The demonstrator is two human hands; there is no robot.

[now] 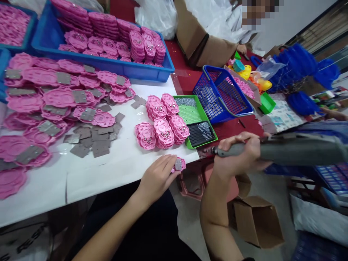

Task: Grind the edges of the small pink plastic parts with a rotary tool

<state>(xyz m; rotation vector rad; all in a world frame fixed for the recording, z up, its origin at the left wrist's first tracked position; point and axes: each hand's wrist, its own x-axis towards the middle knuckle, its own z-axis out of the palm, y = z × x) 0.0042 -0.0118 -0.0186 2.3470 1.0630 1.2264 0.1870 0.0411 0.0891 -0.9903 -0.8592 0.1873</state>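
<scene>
My left hand (pixel 158 177) rests at the front edge of the white table sheet (pixel 114 170), fingers closed on a pink plastic part (pixel 179 165) with a small grey metal plate on it. My right hand (pixel 240 150) is wrapped round a grey electric screwdriver (pixel 274 149); its tip points left, a short way from the pink part. Stacks of pink parts (pixel 163 123) stand just beyond my left hand. A green tray (pixel 194 121) holding screws lies beside them.
Loose grey metal plates (pixel 94 139) and pink parts with plates (pixel 54 105) cover the left of the sheet. Blue crates (pixel 108 65) of pink parts sit behind. A blue basket (pixel 223 94) stands right of the tray. Another person sits at the far side. Cardboard boxes (pixel 255 217) lie below.
</scene>
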